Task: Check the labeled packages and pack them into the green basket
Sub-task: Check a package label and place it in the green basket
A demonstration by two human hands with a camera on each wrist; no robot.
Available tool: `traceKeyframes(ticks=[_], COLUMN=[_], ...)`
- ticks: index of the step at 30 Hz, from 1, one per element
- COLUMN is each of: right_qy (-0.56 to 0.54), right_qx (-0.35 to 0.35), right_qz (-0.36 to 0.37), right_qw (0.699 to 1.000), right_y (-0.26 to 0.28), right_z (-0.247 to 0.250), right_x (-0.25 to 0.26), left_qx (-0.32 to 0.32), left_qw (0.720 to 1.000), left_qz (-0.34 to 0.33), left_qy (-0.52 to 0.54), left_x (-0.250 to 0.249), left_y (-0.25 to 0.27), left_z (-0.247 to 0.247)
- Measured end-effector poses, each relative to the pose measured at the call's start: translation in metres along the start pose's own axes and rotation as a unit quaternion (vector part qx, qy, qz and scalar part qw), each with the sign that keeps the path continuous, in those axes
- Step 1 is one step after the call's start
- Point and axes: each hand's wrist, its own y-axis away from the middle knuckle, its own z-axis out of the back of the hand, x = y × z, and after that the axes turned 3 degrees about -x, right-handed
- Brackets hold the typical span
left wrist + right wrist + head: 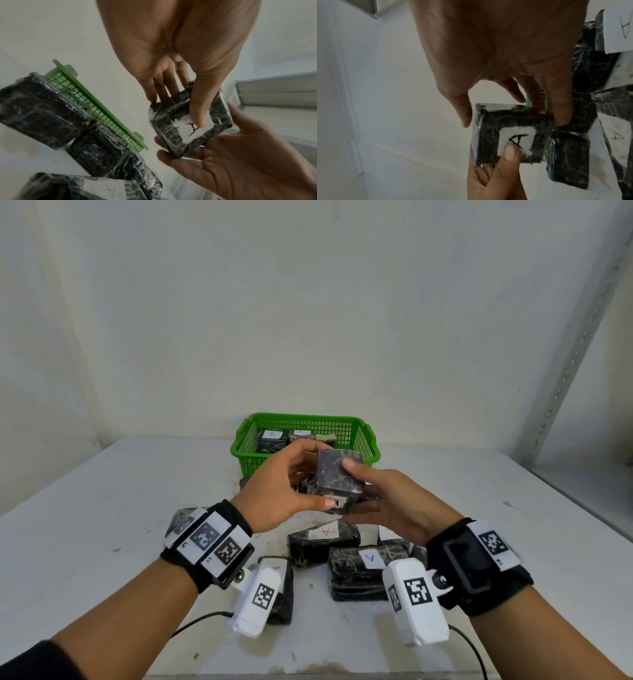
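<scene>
A black plastic-wrapped package (337, 474) is held up in front of the green basket (305, 419), gripped from both sides. My left hand (325, 474) has its thumb on the white label (517, 139), which reads "A", and its fingers go over the top. From the right, my right hand (354, 487) cups the package, one fingertip on its upper face and the others curled beneath. The left wrist view shows the package (214, 115) with the left thumb (197, 119) on its label. In the basket lie packages labelled B (272, 434) and A (300, 433), and a third that is partly hidden.
Several more black packages lie on the white table below my hands, two with "A" labels (323, 542) (363, 573), one (284, 594) under the left wrist camera. A metal shelf upright (575, 354) stands at the right. A plain wall is behind the basket.
</scene>
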Motion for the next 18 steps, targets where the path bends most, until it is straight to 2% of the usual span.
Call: traceKeyframes(ticks=[3, 5, 8, 12, 18], right_qy=[-0.014, -0.016, -0.014, -0.021, -0.035], right_qx=[0.0, -0.003, 0.001, 0.015, -0.007], right_qz=[0.026, 0.037, 0.051, 0.056, 0.081], right_qw=[1.0, 0.999, 0.999, 0.998, 0.996], right_y=[0.0004, 0.0004, 0.0009, 0.0023, 0.0025], right_z=[0.0003, 0.0017, 0.0029, 0.0028, 0.0053], right_x=[-0.002, -0.0023, -0.0021, -0.001, -0.004], left_qx=[0.028, 0.041, 0.029, -0.013, 0.001], left_qw=[1.0, 0.997, 0.978, 0.98, 0.99], left_qz=[0.002, 0.057, 0.156, 0.142, 0.115], left_qy=[-0.006, 0.015, 0.132, 0.137, 0.081], left_x=[-0.0012, -0.0034, -0.0058, -0.0044, -0.0001], left_y=[0.0011, 0.0018, 0.0002, -0.0024, -0.001], left_z=[-0.0001, -0.0017, -0.0054, -0.0086, -0.0057])
